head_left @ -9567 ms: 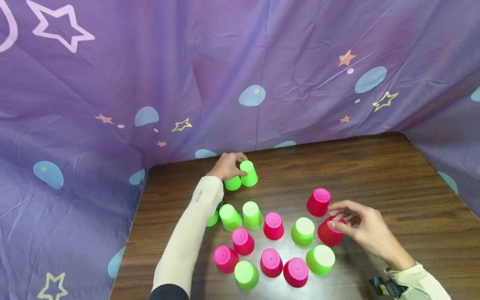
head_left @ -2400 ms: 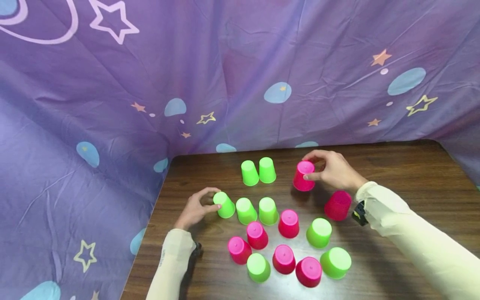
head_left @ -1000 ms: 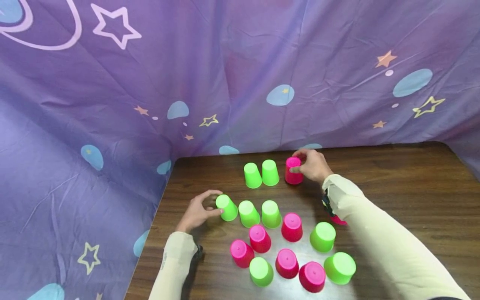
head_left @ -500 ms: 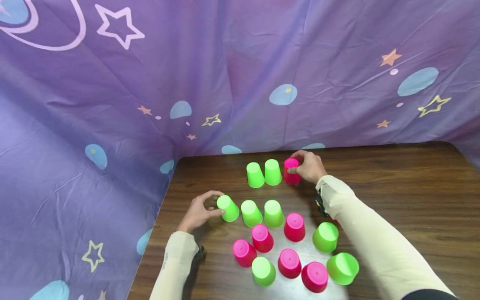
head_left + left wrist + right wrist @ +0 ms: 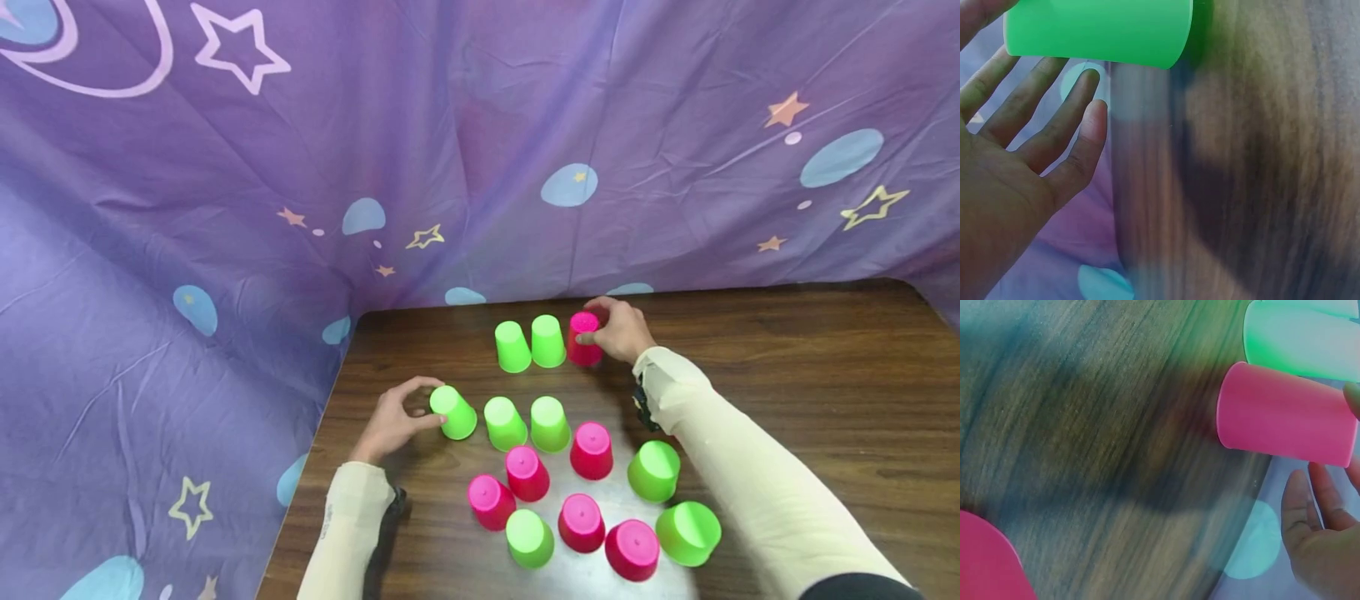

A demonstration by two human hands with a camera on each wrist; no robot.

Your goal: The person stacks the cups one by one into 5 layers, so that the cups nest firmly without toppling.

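My left hand [image 5: 393, 421] pinches an upside-down green cup [image 5: 453, 412] between thumb and fingers, at the left end of the middle row. Two more green cups [image 5: 505, 423] stand to its right. At the back, my right hand [image 5: 621, 332] grips an upside-down pink cup [image 5: 583, 346] by its upper part. That cup stands beside two green cups [image 5: 547, 342], closing a short row. In the right wrist view the pink cup [image 5: 1288, 415] lies close against a green cup [image 5: 1304, 337]. The left wrist view cuts off the top of its green cup [image 5: 1097, 28].
Nearer me stand several upturned pink cups [image 5: 592, 450] and green cups [image 5: 530, 539], loosely spread. Two green cups [image 5: 655, 472] sit by my right forearm, which hides part of the wooden table [image 5: 825, 375]. A purple patterned cloth [image 5: 465, 150] hangs behind and left.
My right hand has brought the pink cup from the right side leftward to the back row. My left hand has moved from the back green cups to the middle row's left cup.
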